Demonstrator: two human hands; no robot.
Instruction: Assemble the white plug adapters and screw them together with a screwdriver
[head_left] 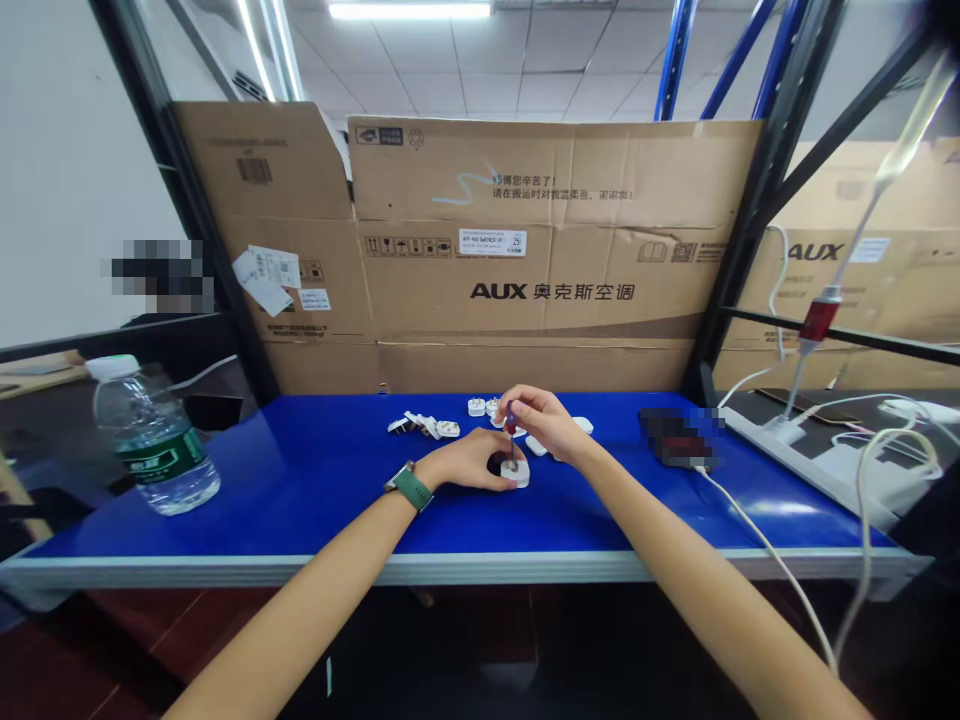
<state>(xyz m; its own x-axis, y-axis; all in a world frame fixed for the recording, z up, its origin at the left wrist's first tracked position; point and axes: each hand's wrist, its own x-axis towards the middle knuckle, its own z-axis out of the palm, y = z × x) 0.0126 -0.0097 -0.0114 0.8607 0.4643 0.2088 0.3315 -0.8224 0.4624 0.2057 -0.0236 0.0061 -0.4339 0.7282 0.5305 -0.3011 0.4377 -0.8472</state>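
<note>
My left hand (474,460), with a green-strapped watch on its wrist, is closed around a white plug (517,479) and steadies it on the blue table. A small screwdriver (512,424) with a dark red handle is pinched in the fingers of my right hand (546,420). It stands upright, its shaft pointing down onto the plug's top; the tip is too small to make out. Just beyond my hands sit several white plugs (476,407). White plastic pieces (535,446) lie partly behind my right hand. Left of them is a row of small white and dark plug parts (420,426).
A water bottle (156,450) stands at the table's left. On the right lie a dark blurred device (679,437) with a white cable (757,535) and a white power strip (814,468). Cardboard (525,345) walls the back. A person (169,285) is beyond the left side.
</note>
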